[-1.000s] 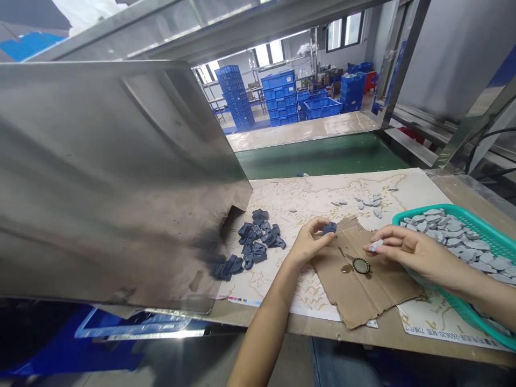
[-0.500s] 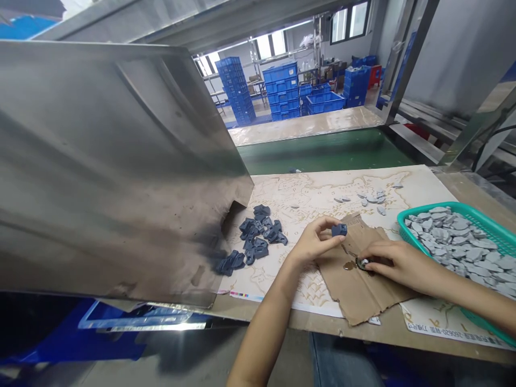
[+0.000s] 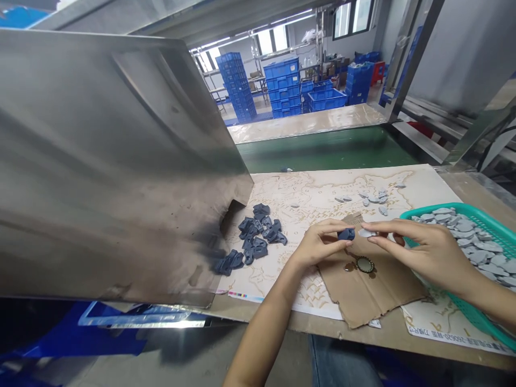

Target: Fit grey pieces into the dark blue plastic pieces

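Big brushed stainless steel sheet (image 3: 113,161) fills the left side, scorched dark at its lower corner, well left of the grip. Past the hands: green conveyor belt (image 3: 322,153), and far off, stacks of blue plastic crates (image 3: 282,80). Under the hands is a printed paper sheet (image 3: 322,198) on the bench, with a torn corrugated cardboard piece (image 3: 374,290) directly below the grip. Right of the right hand, a teal plastic basket (image 3: 463,220) with a mesh-like wall holds a heap of flat gray chips (image 3: 475,247). Left of the left hand, a loose pile of dark blue angular parts (image 3: 253,236) lies on the paper. Ahead of the hands, a few small gray chips (image 3: 373,198) are scattered on the paper. On the cardboard just below the grip sits a round metal-rimmed disc (image 3: 365,264), with a brown smear (image 3: 350,266) beside it. Left hand (image 3: 318,244) is in a narrow pinch on a dark blue moulded piece (image 3: 346,234). Right hand (image 3: 419,242) is in a narrow pinch on a pale gray chip (image 3: 366,233). The two held pieces are just beside each other, nearly touching, above the cardboard.
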Demonstrator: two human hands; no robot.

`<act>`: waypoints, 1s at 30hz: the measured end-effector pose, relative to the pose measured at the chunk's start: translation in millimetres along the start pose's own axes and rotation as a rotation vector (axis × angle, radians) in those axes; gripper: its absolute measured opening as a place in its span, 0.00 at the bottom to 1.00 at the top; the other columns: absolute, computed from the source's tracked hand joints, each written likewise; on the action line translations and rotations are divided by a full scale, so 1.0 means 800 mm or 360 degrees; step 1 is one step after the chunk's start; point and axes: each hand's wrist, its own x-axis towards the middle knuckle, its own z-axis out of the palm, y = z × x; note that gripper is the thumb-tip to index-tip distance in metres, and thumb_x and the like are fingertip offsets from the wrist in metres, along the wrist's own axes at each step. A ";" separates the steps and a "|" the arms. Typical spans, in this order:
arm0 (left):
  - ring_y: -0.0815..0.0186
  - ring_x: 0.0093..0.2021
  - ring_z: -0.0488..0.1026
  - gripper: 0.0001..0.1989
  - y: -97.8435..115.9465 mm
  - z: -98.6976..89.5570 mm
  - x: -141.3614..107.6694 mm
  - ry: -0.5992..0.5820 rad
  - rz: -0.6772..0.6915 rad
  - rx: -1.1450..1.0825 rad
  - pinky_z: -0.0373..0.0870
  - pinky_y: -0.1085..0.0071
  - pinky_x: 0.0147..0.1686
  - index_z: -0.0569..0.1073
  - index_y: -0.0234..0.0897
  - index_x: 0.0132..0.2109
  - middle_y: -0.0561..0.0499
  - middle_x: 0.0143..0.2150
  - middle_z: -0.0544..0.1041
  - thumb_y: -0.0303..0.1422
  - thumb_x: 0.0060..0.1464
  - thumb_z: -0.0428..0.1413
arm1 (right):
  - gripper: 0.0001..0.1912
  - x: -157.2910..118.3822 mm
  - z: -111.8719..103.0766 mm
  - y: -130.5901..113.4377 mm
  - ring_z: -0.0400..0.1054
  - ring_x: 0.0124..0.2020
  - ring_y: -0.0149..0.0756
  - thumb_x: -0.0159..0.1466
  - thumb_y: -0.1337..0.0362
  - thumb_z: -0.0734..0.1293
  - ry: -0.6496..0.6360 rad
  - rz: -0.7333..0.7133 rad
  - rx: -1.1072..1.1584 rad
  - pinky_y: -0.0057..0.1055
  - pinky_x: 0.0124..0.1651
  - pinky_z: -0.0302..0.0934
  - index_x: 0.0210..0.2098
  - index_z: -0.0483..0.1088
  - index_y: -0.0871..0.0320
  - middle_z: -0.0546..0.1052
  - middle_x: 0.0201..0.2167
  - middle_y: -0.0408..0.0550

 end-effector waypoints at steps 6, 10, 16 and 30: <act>0.60 0.48 0.74 0.16 0.001 0.004 -0.002 -0.0052 -0.0027 -0.0045 0.72 0.67 0.47 0.81 0.38 0.42 0.44 0.47 0.77 0.43 0.49 0.66 | 0.10 0.005 0.010 0.000 0.70 0.26 0.40 0.66 0.57 0.64 0.0002 -0.0118 0.0000 0.35 0.27 0.64 0.40 0.79 0.46 0.78 0.33 0.41; 0.60 0.49 0.73 0.14 -0.001 0.005 -0.003 -0.0057 -0.0013 -0.0065 0.72 0.67 0.48 0.81 0.39 0.42 0.44 0.47 0.77 0.40 0.49 0.66 | 0.10 0.005 0.007 -0.001 0.73 0.31 0.43 0.66 0.57 0.64 0.0003 -0.0147 0.0027 0.36 0.30 0.67 0.40 0.79 0.45 0.78 0.34 0.40; 0.61 0.48 0.73 0.14 -0.002 0.004 -0.003 -0.0069 -0.0017 -0.0077 0.72 0.69 0.47 0.81 0.39 0.44 0.45 0.48 0.76 0.38 0.51 0.65 | 0.10 0.004 0.007 0.000 0.74 0.32 0.43 0.65 0.58 0.64 -0.0025 -0.0123 0.0028 0.37 0.32 0.69 0.39 0.79 0.46 0.78 0.34 0.41; 0.63 0.42 0.74 0.12 0.000 0.006 -0.004 0.0011 0.0264 0.0310 0.70 0.71 0.42 0.81 0.37 0.45 0.45 0.42 0.78 0.36 0.55 0.61 | 0.11 0.005 0.013 0.008 0.75 0.36 0.41 0.71 0.66 0.61 0.0054 -0.0624 -0.0271 0.35 0.37 0.72 0.44 0.76 0.51 0.78 0.39 0.41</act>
